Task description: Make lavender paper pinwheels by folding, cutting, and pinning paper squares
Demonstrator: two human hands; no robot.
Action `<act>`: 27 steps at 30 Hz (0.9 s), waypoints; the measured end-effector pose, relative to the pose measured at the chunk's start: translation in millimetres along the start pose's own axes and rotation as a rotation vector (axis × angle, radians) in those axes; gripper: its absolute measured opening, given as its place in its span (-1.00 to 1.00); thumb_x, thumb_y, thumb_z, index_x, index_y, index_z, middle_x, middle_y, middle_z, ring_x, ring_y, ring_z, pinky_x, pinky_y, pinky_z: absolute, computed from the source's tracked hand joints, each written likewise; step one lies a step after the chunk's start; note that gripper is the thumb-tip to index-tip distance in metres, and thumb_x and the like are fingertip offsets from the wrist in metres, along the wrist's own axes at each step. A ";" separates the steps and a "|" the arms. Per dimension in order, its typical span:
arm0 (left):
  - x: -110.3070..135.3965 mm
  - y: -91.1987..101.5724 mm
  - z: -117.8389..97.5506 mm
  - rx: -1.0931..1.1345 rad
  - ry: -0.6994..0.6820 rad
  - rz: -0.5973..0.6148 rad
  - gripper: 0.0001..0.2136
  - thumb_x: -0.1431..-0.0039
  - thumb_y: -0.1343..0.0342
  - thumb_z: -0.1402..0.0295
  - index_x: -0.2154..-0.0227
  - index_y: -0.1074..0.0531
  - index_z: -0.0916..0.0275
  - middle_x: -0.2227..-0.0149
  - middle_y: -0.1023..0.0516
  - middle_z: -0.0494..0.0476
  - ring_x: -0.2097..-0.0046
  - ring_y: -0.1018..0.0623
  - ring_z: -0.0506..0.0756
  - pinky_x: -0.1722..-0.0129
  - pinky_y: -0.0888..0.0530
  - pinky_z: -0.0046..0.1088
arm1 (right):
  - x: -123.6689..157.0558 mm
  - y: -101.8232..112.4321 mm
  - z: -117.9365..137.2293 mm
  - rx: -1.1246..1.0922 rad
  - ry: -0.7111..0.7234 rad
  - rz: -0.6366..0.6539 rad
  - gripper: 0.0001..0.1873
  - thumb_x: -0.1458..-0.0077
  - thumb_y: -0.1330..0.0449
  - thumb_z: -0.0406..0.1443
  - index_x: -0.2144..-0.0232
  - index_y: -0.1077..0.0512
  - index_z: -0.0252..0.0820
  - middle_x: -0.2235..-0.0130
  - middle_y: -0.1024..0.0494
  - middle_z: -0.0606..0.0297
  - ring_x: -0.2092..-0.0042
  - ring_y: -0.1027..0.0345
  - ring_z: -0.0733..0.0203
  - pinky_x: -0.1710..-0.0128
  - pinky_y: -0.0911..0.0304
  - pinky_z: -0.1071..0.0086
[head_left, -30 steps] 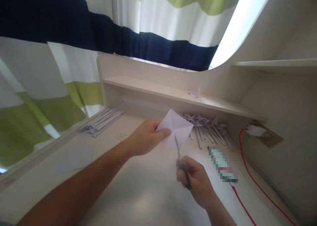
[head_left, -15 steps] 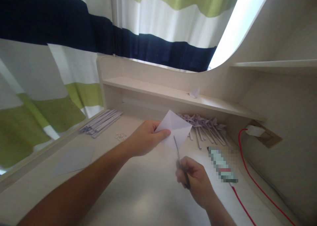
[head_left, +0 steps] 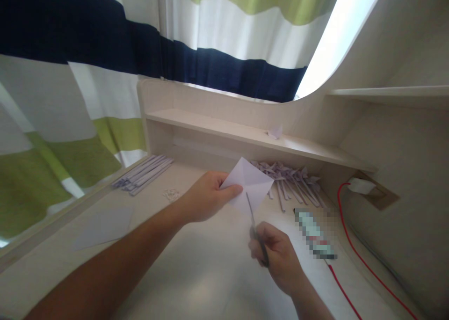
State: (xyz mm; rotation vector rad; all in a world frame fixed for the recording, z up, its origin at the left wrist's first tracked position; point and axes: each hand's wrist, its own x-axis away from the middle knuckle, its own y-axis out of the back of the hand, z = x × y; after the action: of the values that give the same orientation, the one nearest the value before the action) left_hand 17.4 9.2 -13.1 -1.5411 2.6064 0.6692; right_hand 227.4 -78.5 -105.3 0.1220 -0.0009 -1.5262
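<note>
While the left hand [head_left: 206, 196] pinches a white paper square [head_left: 252, 182] near its left corner, thumb lying on top and the other fingers mostly hidden behind, the right hand [head_left: 277, 252] is closed around the dark handles of a pair of scissors [head_left: 259, 241]. Both grips are clamped, the left on the paper and the right on the scissors. The square is held up above the desk [head_left: 196, 273], just to the right of the left hand's grip and beyond the right hand's; faint creases meet about its middle. A thin blade points away from the right hand and overlaps the near part of the square, its tip close to the left thumb — whether the blades stand apart or together cannot be told.

Left of the left hand's grip, small pale pieces [head_left: 171, 194] lie in a loose cluster, and farther out rests a bundle of rolled paper sticks [head_left: 147, 172]. Flat paper [head_left: 105, 224] lies nearer, beside the left forearm. Beyond the right hand's grip, partly behind the square, is a heap of pinwheel-like paper shapes on sticks [head_left: 291, 175]. Right of that grip lies a blurred-out phone [head_left: 314, 233] with a red cable [head_left: 342, 285] at its near end. Beyond both grips runs a shelf [head_left: 210, 126] bearing a folded paper piece [head_left: 275, 132].
</note>
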 end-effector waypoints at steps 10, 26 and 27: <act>-0.6 -0.2 0.6 0.009 -0.010 0.001 -0.65 -0.27 -0.13 0.20 0.59 -0.36 0.26 0.64 -0.30 -0.10 0.58 -0.26 -0.06 0.61 -0.10 -0.54 | 1.4 0.1 1.4 0.006 -0.016 -0.018 -0.73 0.06 -0.36 -0.28 0.58 -0.31 -0.14 0.59 -0.33 0.47 0.56 -0.07 0.36 0.55 -0.02 0.44; -5.6 14.6 1.9 -0.043 0.001 -0.110 -0.68 -0.21 -0.17 0.17 0.57 -0.40 0.27 0.64 -0.31 -0.09 0.58 -0.26 -0.06 0.60 -0.10 -0.54 | -0.8 2.1 7.2 0.082 -0.008 0.076 -0.72 -0.01 -0.37 -0.20 0.54 -0.35 -0.16 0.54 -0.34 0.43 0.48 -0.14 0.31 0.46 -0.05 0.40; -6.6 17.3 3.4 -0.045 -0.002 -0.129 -0.68 -0.20 -0.18 0.17 0.56 -0.41 0.27 0.64 -0.31 -0.09 0.58 -0.26 -0.06 0.60 -0.11 -0.54 | -1.4 2.8 8.0 0.089 -0.015 0.075 -0.71 -0.01 -0.37 -0.19 0.54 -0.35 -0.16 0.54 -0.34 0.43 0.48 -0.14 0.31 0.46 -0.04 0.40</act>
State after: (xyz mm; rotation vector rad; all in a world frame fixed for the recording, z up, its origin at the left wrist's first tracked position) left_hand 5.5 23.1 -8.6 -1.7032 2.4803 0.7224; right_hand 229.5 -77.6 -97.0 0.1790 -0.0845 -1.4521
